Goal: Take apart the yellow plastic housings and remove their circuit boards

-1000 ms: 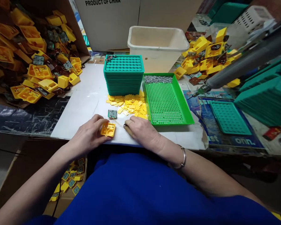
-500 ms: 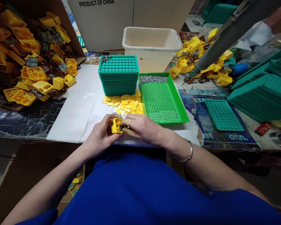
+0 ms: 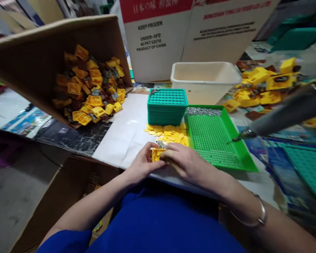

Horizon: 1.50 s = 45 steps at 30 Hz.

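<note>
A small open yellow plastic housing (image 3: 156, 155) is held near the table's front edge. My left hand (image 3: 142, 162) grips it from the left, fingers closed around its side. My right hand (image 3: 185, 160) is closed at the housing's right side, its fingertips pressed in at the open face; a dark round part there is mostly hidden by the fingers. Tan covers sit on some right fingers. Just beyond the hands lie loose flat yellow pieces (image 3: 171, 134) and a shiny silvery piece (image 3: 162, 144).
Stacked teal trays (image 3: 167, 109) stand behind the yellow pieces. To their right lies a green perforated tray (image 3: 213, 137) with small metal parts, under a hanging screwdriver (image 3: 279, 116). A cream bin (image 3: 205, 86) stands behind. A tipped cardboard box (image 3: 116, 45) holds yellow housings at left.
The camera view has swung left, so the scene sits further right and lower. Both hands still hold the yellow housing, which now shows its open face more.
</note>
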Motion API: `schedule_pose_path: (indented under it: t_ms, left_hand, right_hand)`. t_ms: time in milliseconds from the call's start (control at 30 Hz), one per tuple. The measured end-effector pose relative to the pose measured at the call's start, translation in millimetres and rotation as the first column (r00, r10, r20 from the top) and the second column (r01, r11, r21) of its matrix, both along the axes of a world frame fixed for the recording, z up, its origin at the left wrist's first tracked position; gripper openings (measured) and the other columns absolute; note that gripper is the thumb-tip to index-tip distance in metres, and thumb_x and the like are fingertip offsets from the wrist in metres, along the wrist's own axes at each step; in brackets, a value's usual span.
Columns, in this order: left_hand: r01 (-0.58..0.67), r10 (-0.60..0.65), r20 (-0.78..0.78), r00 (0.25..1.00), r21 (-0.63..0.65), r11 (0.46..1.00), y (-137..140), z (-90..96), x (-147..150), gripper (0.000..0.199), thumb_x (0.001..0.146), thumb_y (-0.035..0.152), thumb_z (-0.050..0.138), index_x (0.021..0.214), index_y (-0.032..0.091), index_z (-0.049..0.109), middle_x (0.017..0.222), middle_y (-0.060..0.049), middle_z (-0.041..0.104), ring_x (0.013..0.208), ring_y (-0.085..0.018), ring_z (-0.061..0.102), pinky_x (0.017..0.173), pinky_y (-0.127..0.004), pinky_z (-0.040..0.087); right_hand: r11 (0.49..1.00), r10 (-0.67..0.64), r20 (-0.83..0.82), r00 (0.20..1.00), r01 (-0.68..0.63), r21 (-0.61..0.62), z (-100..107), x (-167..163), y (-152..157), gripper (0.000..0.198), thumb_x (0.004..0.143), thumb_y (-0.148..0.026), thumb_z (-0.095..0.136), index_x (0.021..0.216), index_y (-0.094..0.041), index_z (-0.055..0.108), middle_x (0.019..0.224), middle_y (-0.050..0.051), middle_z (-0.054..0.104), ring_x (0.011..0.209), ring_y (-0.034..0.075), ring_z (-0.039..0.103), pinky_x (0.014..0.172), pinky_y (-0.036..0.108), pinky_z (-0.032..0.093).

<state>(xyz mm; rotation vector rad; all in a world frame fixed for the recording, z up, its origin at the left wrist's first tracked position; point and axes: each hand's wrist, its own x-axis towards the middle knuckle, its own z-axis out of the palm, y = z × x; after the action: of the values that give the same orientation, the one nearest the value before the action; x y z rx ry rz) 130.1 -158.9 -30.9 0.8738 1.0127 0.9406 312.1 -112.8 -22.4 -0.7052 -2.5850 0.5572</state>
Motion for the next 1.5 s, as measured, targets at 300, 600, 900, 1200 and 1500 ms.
schedule_pose_path:
  t_ms: [300, 600, 900, 1200, 1500]
  left_hand:
    - [-0.108, 0.117, 0.140, 0.983, -0.066, 0.992, -1.4, -7.0, -4.7, 0.046, 0.057, 0.017, 0.083, 0.094, 0.021, 0.057, 0.077, 0.003, 0.065, 0.066, -0.012, 0.061, 0.066, -0.026, 0.051]
    - [0.381, -0.293, 0.360, 0.886, -0.202, 0.902, -1.0, -3.8, -22.1, 0.047, 0.062, 0.017, 0.079, 0.104, 0.021, 0.059, 0.082, -0.002, 0.070, 0.058, -0.020, 0.071, 0.052, -0.028, 0.055]
    - [0.163, -0.149, 0.112, 0.983, -0.129, 0.978, -7.4, 3.0, -19.7, 0.035, 0.069, 0.019, 0.076, 0.099, 0.020, 0.058, 0.077, 0.001, 0.066, 0.061, -0.015, 0.068, 0.051, -0.022, 0.055]
    - [0.001, 0.000, -0.069, 0.998, 0.021, 1.000, 5.4, -1.1, -18.5, 0.035, 0.076, 0.024, 0.077, 0.105, 0.020, 0.057, 0.086, -0.001, 0.071, 0.071, -0.015, 0.069, 0.060, -0.024, 0.057]
    - [-0.145, 0.147, -0.051, 0.988, 0.032, 0.989, 3.6, -1.1, -6.4, 0.038, 0.073, 0.029, 0.081, 0.103, 0.019, 0.059, 0.097, -0.002, 0.071, 0.079, -0.014, 0.070, 0.073, -0.026, 0.057]
  right_hand:
    - [0.994, -0.028, -0.192, 0.981, 0.047, 0.095, -13.2, -7.1, -12.6, 0.025, 0.092, -0.010, 0.047, 0.106, -0.020, 0.065, 0.092, 0.008, 0.063, 0.084, 0.019, 0.063, 0.070, 0.033, 0.059]
    - [0.947, 0.064, -0.234, 0.970, 0.015, 0.322, -24.4, 4.4, -5.6, 0.045, 0.095, -0.018, 0.046, 0.139, -0.023, 0.047, 0.121, 0.015, 0.065, 0.111, 0.022, 0.066, 0.088, 0.035, 0.061]
    - [0.987, -0.011, -0.435, 0.900, 0.079, 0.138, -15.0, 2.7, -12.2, 0.040, 0.090, -0.010, 0.056, 0.129, -0.018, 0.059, 0.099, 0.008, 0.075, 0.084, 0.014, 0.073, 0.074, 0.023, 0.061]
    - [0.852, -0.098, -0.428, 0.898, -0.147, -0.503, -12.1, 9.9, 1.2, 0.051, 0.087, -0.011, 0.059, 0.137, -0.014, 0.051, 0.119, 0.010, 0.070, 0.100, 0.014, 0.071, 0.089, 0.029, 0.060]
    - [0.871, -0.104, -0.446, 0.889, 0.298, 0.390, -25.2, 3.9, -8.2, 0.019, 0.094, -0.016, 0.056, 0.109, -0.012, 0.066, 0.102, 0.012, 0.069, 0.094, 0.015, 0.068, 0.079, 0.027, 0.062]
